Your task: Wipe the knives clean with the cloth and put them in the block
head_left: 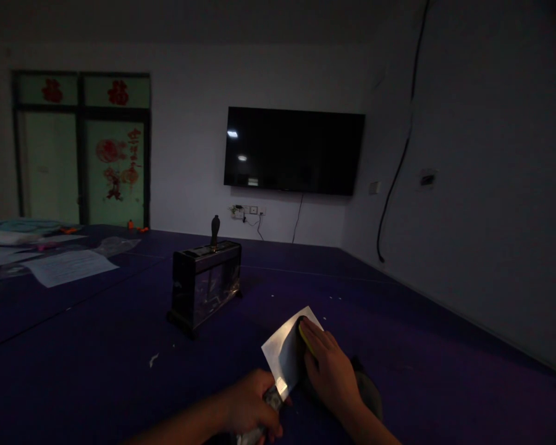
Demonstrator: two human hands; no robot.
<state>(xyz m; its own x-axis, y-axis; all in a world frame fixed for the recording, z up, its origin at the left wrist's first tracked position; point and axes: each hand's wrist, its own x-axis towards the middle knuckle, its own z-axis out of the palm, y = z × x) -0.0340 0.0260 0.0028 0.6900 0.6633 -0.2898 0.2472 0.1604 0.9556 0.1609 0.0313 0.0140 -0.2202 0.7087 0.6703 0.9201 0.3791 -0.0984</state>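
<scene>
My left hand (252,405) is closed around the handle of a cleaver (277,352), whose broad, shiny blade points up and away from me. On the right part of the blade, my right hand (328,364) presses a thin sponge (306,339) with a yellow edge and a dark side, fingers laid together over it. Most of the sponge is covered by the fingers. Beneath and beside my right wrist lies a dark, rounded object (369,392), too dim to name. Ahead to the left stands a black knife block (206,284) with see-through sides and one dark handle sticking up from its top.
Small white scraps (153,360) lie on the dark purple table (97,383). Printed paper (71,267) and clear plastic wrapping (115,245) are at the left. Beyond are a wall television (294,151), a glazed door (115,167) and a hanging black cable (401,164). The room is dim.
</scene>
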